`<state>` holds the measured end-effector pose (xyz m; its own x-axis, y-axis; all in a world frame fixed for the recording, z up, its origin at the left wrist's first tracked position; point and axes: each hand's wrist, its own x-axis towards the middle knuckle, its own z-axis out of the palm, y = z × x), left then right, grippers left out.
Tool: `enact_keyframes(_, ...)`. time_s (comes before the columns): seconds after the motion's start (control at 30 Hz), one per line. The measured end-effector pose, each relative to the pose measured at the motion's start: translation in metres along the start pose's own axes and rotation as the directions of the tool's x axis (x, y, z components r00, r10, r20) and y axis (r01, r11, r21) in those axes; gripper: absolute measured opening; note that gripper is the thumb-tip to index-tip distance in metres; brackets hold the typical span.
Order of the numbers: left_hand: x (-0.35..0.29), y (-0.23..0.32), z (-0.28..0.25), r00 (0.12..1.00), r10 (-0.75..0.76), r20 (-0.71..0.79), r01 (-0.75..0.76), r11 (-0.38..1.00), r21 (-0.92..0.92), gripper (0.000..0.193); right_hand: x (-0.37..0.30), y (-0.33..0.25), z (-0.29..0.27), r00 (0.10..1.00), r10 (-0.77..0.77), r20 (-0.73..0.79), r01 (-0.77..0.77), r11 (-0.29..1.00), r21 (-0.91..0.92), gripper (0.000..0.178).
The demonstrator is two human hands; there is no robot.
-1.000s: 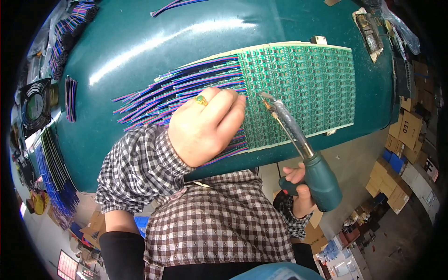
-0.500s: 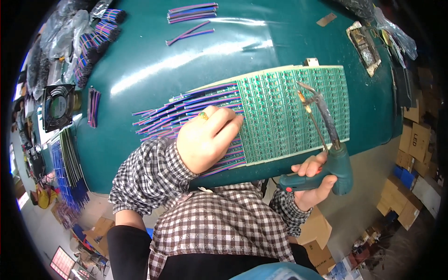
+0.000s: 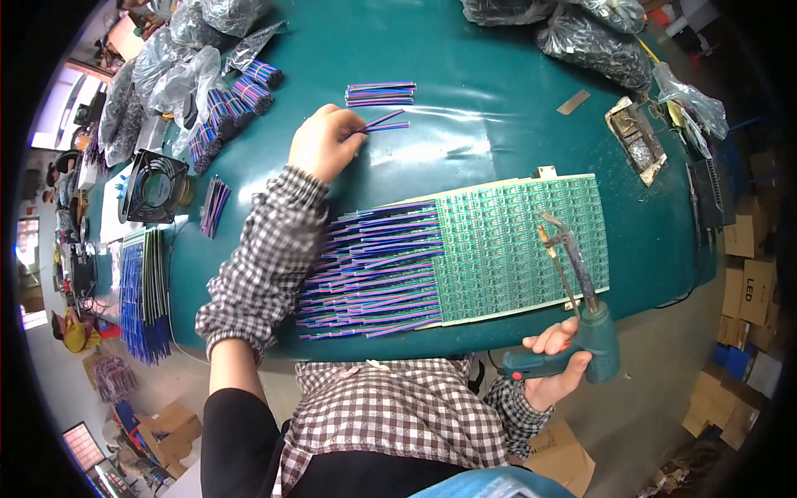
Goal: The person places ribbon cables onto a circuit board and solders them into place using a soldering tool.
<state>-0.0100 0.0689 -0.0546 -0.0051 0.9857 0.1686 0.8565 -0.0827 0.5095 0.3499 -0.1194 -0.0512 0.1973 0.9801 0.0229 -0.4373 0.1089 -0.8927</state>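
Note:
My left hand (image 3: 325,143) is at the far side of the table, its thumb and fingers closed at the left ends of two short multicoloured ribbon wires (image 3: 388,126). These lie crossed, just in front of a small stack of similar wires (image 3: 380,94). In my right hand (image 3: 554,365) is a green soldering gun (image 3: 599,344), gripped by its handle, with its bent tip raised over a panel of green circuit boards (image 3: 510,249). Many ribbon wires (image 3: 374,274) run side by side from the panel's left part.
On the left are a black fan (image 3: 155,189), a few loose wires (image 3: 215,207), tied wire bundles (image 3: 228,112) and finished-looking strips hanging at the edge (image 3: 143,290). A worn metal tray (image 3: 638,141) and plastic bags (image 3: 594,46) lie at the far right. Cardboard boxes (image 3: 755,290) stand beyond the table.
My left hand has left the wired edge of the panel and reached away to the loose wires. My right hand still holds the soldering gun. The whole view has shifted.

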Motion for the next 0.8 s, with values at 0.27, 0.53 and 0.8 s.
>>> enact_keyframes(0.27, -0.018, 0.006, 0.010, 0.998, 0.055, -0.030, -0.054, 0.998, 0.028, 0.010, -0.012, 0.006, -0.015, 0.995, 0.004, -0.096, 0.000, 0.999, 0.048, 0.058)
enact_keyframes(0.53, -0.001, 0.026, 0.004, 0.977, 0.015, 0.212, -0.008, 0.999, -0.035, 0.016, -0.008, 0.001, -0.013, 0.999, -0.009, -0.047, 0.008, 1.000, -0.009, 0.057)
enact_keyframes(0.8, -0.006, 0.026, 0.020, 0.976, 0.033, 0.217, -0.010, 0.994, -0.108, 0.016, -0.018, -0.006, -0.013, 0.997, 0.000, -0.083, -0.002, 1.000, -0.017, 0.058)
